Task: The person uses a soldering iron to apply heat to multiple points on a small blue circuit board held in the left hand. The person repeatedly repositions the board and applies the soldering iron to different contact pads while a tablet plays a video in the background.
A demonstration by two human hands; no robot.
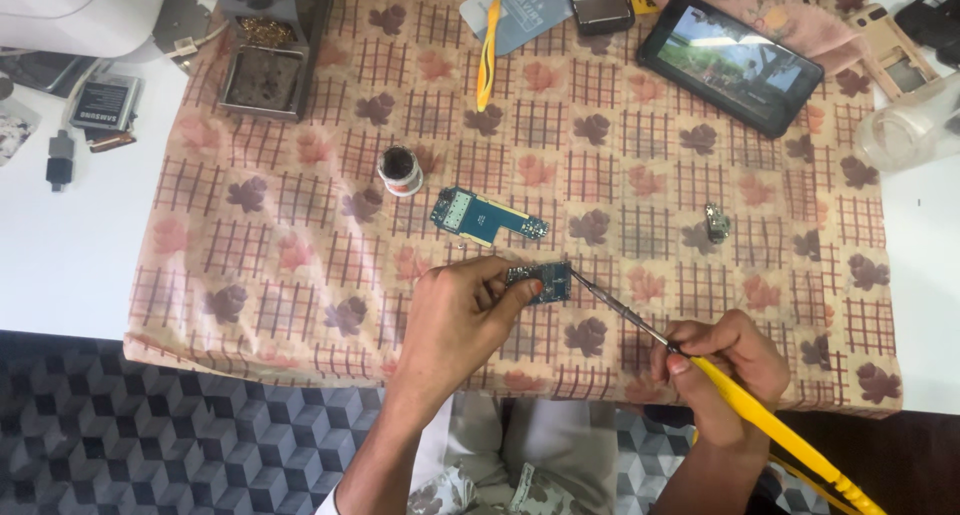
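Near the leaf-patterned cloth's [300, 225] front edge, our left hand [455, 320] is pinching a small blue circuit board [540, 280] steady while our right hand [725, 370], fingers wrapped tight, is angling a yellow-handled soldering iron [700, 367] onto it.

White table [70, 245], leaf-patterned cloth [300, 245] on it

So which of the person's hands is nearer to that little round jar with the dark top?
The left. The left hand sits just below and right of the small round jar; the right hand, gripping the yellow-handled soldering iron, is much farther right.

Small circuit board [540, 280] in front of larger board [487, 216], jar [401, 171] left, tablet [729, 62] behind right.
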